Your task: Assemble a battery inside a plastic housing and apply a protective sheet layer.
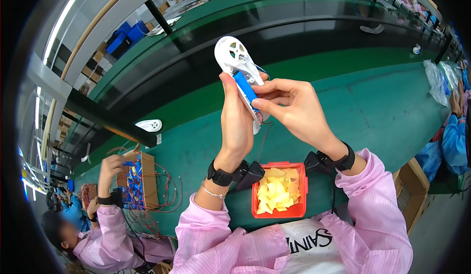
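Observation:
Above the green bench, a white plastic housing (226,53) with a rounded, slotted end is held up at a tilt. My left hand (235,122) is closed around its lower part from the left, thumb along the edge. A blue battery pack (245,88) lies lengthwise in the housing. From the right, my right hand (294,107) closes its thumb and fingers on the battery pack's lower end. A thin dark wire (266,135) hangs below the housing. Both wrists wear black straps with black devices.
Close to me stands a red plastic box (303,195) with yellow sheet pieces (277,190). At left, a co-worker's hand (112,168) is over a cardboard box (149,180) of blue packs and wires. Another white housing (149,125) lies by the dark conveyor (304,41). Clear plastic bags (435,82) lie right.

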Available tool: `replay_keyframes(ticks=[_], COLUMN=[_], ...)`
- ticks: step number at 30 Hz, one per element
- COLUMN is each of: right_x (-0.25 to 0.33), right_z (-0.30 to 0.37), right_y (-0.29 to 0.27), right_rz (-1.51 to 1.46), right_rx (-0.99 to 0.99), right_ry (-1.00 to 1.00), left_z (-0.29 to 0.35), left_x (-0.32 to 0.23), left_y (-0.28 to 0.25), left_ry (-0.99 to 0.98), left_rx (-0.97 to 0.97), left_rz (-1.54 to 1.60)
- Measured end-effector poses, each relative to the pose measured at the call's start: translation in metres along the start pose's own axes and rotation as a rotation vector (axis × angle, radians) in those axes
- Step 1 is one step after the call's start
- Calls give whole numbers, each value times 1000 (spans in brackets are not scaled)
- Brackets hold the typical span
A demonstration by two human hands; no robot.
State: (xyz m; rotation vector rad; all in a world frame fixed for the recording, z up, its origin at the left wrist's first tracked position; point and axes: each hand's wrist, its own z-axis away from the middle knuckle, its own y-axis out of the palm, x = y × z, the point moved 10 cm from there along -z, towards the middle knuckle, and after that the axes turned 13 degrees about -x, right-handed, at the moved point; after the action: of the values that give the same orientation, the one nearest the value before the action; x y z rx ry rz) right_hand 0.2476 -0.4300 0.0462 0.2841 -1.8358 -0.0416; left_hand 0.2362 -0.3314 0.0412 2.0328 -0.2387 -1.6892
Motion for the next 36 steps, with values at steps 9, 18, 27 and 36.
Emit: replay_keyframes(ticks=[9,18,27,36], right_x=[37,15,2,34], right_z=[4,-13,-22,-20], right_y=[-10,3,-16,-20], right_rz=[340,-430,-358,-15], right_rx=[-173,70,21,52], right_ry=[-512,14,-5,-34], left_z=[-6,19,15,-179], left_x=[-1,0,-24,109], left_y=[-22,3,20,-228], left_ry=[-72,132,451,-200], left_rx=[-121,129,133,-567], left_rz=[-13,-377,-790,165])
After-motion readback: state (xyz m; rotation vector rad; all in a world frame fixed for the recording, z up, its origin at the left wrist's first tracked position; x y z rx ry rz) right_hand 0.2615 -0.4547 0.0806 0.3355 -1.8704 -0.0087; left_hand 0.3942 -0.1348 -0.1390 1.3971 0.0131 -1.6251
